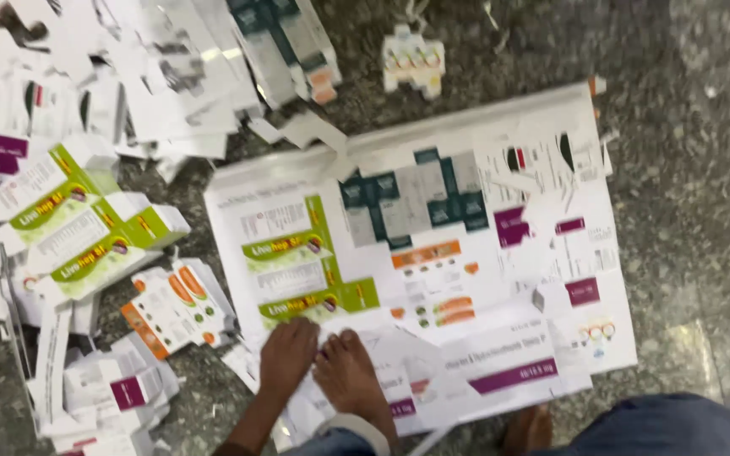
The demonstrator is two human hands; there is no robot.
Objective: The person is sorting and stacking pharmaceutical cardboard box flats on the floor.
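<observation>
Left hand: flat on the lower left edge of the sheet, palm down, fingers extended, closed on nothing. Right hand out of frame. A bare foot rests on the sheet, touching the hand's right side; a grey cuff sits at its ankle.

Sheet: large white card, rectangular, flat on the floor, slightly askew. It is printed with flat carton outlines:
- green-and-white panels at left centre
- a teal and grey cross shape at top centre
- orange bars in the middle
- purple blocks at right and along the bottom

Some panels are punched out, and loose white pieces lie on its lower part.

Left of the sheet are piles of cut-out carton blanks:
- green blanks, fanned out
- orange blanks, just below them
- purple-patched blanks, lowest

A teal stack lies at top centre. A small white blank with coloured dots lies alone to its right. White offcuts are heaped at upper left.

Floor: dark speckled stone, polished, with paper scraps on it. Image is blurred.
</observation>
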